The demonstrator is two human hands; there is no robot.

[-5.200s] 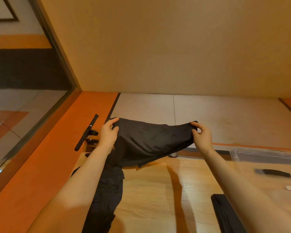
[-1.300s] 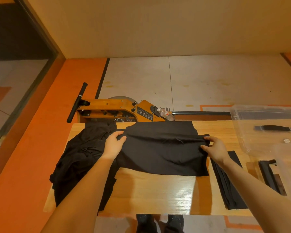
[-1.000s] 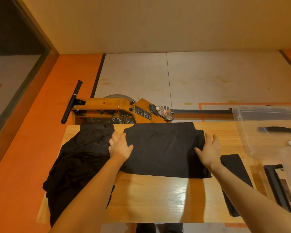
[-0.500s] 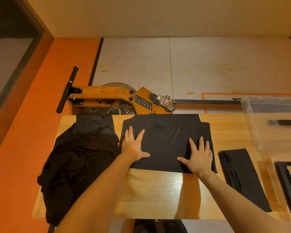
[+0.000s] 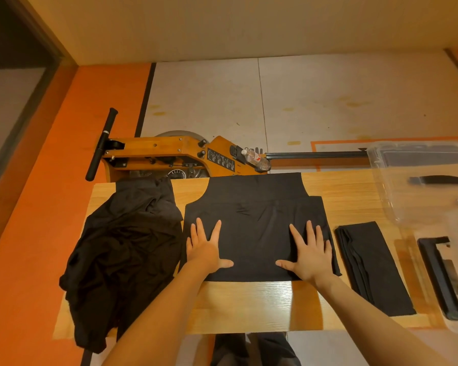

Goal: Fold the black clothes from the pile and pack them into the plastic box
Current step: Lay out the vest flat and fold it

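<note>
Both hands have slid apart and nearer since half a second ago, pressing the garment flatter onto the wooden table (image 5: 249, 305).

At the left end of the table lies the pile of black clothes (image 5: 122, 249), crumpled, its near edge drooping over the table's front. Just right of it the left hand (image 5: 205, 249) rests palm-down on the black garment (image 5: 257, 225), fingers straight and spread, thumb pointing right — gripping nothing. The garment lies flat in the middle of the table, its far edge reaching the table's far side. The right hand (image 5: 311, 253) lies flat on the garment's right part in the same way, fingers splayed, thumb pointing left.

Right of the garment, apart from it, a folded black garment (image 5: 370, 265) lies as a long narrow strip. At the far right stands the clear plastic box (image 5: 397, 186), with its lid (image 5: 444, 281) — black-edged — lying nearer. Beyond the table, on the floor, stands a wooden rowing machine (image 5: 169, 157) with a water bottle (image 5: 255, 158) in its holder.
</note>
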